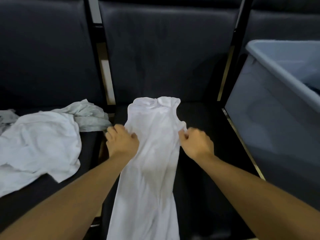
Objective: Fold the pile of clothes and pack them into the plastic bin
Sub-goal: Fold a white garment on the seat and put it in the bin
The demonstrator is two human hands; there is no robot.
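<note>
Head view: left hand (122,141) and right hand (196,142) each pinch an edge of a white shirt (152,153) (folded narrow) on a black seat (204,153); plastic bin (270,118) at right.

Two bare forearms entered from the lower corners of the frame, one from the lower left and one from the lower right, each tapering toward the wrist near the middle of the picture. No sleeve, cuff, watch, band or ring showed on either; both arms were uncovered along the whole visible length, from the frame's bottom edge up to the knuckles. The left hand (122,142), just left of centre, showed its back and a row of knuckles, with the thumb on its inner side. The right hand (196,143), just right of centre, likewise showed its back, with curled fingers. Both were slightly blurred, so nails and finer details could not be made out.
</note>
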